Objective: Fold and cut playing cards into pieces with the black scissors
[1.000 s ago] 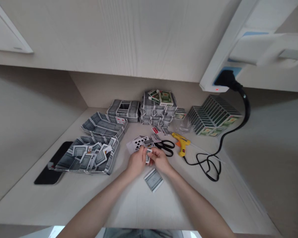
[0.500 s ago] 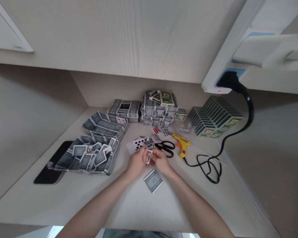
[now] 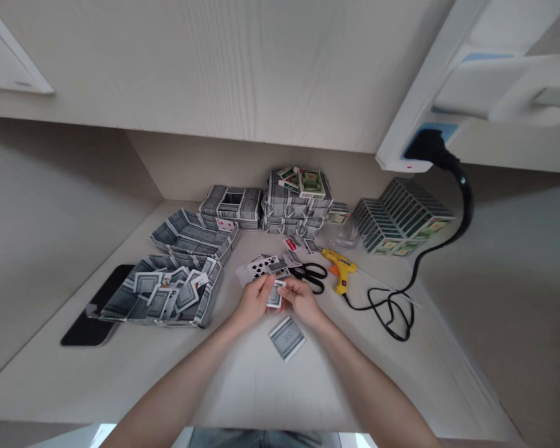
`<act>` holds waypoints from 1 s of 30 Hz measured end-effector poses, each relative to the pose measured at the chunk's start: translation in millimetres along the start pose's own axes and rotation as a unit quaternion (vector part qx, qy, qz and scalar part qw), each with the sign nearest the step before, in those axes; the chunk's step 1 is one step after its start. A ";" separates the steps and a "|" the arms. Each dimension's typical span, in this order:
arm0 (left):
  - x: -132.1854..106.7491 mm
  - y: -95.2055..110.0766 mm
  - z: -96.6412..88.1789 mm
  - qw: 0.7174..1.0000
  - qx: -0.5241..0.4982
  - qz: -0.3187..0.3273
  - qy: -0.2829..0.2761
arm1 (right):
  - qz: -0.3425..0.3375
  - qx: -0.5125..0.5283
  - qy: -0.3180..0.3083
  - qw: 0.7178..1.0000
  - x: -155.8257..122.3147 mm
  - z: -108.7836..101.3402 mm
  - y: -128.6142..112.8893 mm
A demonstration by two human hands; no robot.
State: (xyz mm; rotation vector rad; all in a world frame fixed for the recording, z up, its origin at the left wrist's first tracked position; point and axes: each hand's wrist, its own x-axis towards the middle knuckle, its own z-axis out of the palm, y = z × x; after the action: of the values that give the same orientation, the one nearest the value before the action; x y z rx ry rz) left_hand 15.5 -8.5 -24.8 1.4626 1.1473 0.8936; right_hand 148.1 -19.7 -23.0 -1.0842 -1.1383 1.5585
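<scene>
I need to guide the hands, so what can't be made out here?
All in the head view:
Held card: its underside faces away; the left hand and right hand cover parts of its edges.
Scissors: blades lost among loose cards.
Phone: middle hidden by the open box.
Green pack: print too small.
</scene>
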 end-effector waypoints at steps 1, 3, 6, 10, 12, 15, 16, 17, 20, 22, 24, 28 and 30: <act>0.0 0.0 0.3 1.000 0.003 0.002 0.004 | 0.002 0.004 -0.003 1.000 -0.3 0.6 -0.4; 0.0 0.1 0.4 1.000 0.011 0.007 0.013 | 0.004 0.014 -0.004 1.000 -0.8 1.8 -0.6; 0.5 0.4 0.1 0.999 0.034 0.022 0.024 | 0.011 0.026 -0.002 1.000 -1.1 3.0 0.9; 1.1 -0.6 -0.2 0.996 0.075 0.045 0.033 | 0.018 0.031 -0.004 0.999 -1.2 3.1 3.8; 1.2 -1.7 -0.2 0.993 0.095 0.052 0.037 | 0.016 0.028 -0.004 0.999 -1.2 2.8 4.5; 1.5 -2.8 0.1 0.990 0.122 0.053 0.044 | 0.004 0.021 -0.003 1.000 -0.7 2.4 4.6; 1.6 -3.0 0.3 0.989 0.128 0.053 0.046 | 0.000 0.020 -0.002 1.000 -0.6 2.4 4.6; 1.6 -3.1 0.5 0.989 0.133 0.053 0.047 | -0.005 0.019 -0.001 1.000 -0.4 2.3 4.7; 1.5 -3.4 1.5 0.988 0.138 0.052 0.051 | -0.009 0.014 0.003 1.000 -0.5 2.4 5.1; 1.5 -3.5 2.0 0.988 0.135 0.047 0.052 | -0.008 0.007 0.006 1.000 -0.8 2.6 5.5; 1.8 -3.2 1.8 0.990 0.127 0.042 0.048 | -0.011 0.003 0.007 1.000 -1.0 3.0 5.9; 3.9 -0.2 -1.6 0.999 0.050 0.019 0.013 | -0.017 0.007 0.018 1.000 0.0 2.8 6.5; 4.7 1.9 -4.2 1.000 -0.011 -0.012 -0.025 | -0.016 0.010 0.021 1.000 0.5 1.9 6.4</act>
State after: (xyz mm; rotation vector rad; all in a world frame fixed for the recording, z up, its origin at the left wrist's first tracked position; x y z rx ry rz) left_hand 13.2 -2.9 -22.3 1.4423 1.1116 0.8458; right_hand 145.2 -20.7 -28.9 -1.0760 -1.1043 1.5129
